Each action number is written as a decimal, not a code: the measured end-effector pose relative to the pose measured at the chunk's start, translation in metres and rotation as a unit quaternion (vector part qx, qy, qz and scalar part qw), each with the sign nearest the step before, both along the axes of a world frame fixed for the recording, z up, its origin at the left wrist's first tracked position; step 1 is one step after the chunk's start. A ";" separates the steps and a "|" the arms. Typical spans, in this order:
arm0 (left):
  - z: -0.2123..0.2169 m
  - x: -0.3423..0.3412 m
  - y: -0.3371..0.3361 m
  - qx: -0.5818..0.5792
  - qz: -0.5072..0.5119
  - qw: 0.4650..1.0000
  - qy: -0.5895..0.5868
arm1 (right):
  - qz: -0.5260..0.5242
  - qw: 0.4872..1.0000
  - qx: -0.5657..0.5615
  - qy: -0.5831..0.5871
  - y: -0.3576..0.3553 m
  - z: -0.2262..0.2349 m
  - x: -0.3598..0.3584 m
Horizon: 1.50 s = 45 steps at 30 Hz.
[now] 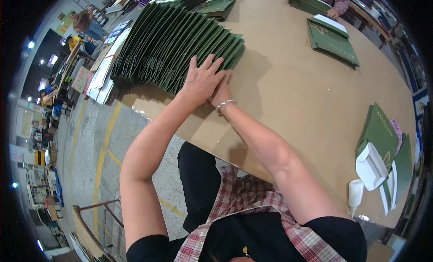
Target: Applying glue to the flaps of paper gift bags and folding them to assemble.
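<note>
A long row of dark green folded paper bags (176,41), with cord handles along the near side, leans fanned out across the table's left part. My left hand (203,80) rests on the near right end of this row, its fingers stretched out and spread over the bags' edges. Close against it is my right hand (220,91), with a bracelet at the wrist. The left hand covers part of it, and most of its fingers are hidden, so its grip does not show.
On the brown table (288,104), a green bag (333,42) lies at the far right, near a co-worker's hand (333,13). More green bags (381,129), a white box-shaped piece (370,166) and a white bottle (355,193) are at the right edge. A metal-framed chair (97,205) stands at lower left.
</note>
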<state>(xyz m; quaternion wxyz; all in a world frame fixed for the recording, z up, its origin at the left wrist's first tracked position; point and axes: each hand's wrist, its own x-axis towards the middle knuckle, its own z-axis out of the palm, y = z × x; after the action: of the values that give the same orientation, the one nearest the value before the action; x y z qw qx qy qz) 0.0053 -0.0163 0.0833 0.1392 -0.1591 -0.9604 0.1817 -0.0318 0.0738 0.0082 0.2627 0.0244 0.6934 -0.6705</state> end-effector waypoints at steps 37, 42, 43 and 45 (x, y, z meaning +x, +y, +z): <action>-0.048 0.103 0.189 0.561 -0.120 0.807 -0.142 | 0.121 0.718 0.375 0.574 0.262 0.041 0.095; -0.094 0.094 0.148 0.549 -0.042 0.826 -0.122 | 0.008 0.709 0.385 0.590 0.333 0.089 0.136; -0.096 0.095 0.142 0.555 -0.027 0.826 -0.097 | -0.010 0.714 0.448 0.538 0.365 0.105 0.152; -0.097 0.091 0.128 0.564 -0.017 0.821 -0.087 | -0.034 0.628 0.681 0.376 0.424 0.096 0.188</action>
<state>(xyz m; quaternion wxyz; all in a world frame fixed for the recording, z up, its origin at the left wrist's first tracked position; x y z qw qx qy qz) 0.0963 0.1116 -0.0132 0.1240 -0.0846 -0.9005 -0.4082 0.1561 0.4975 0.1037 -0.1352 -0.0342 0.9897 0.0328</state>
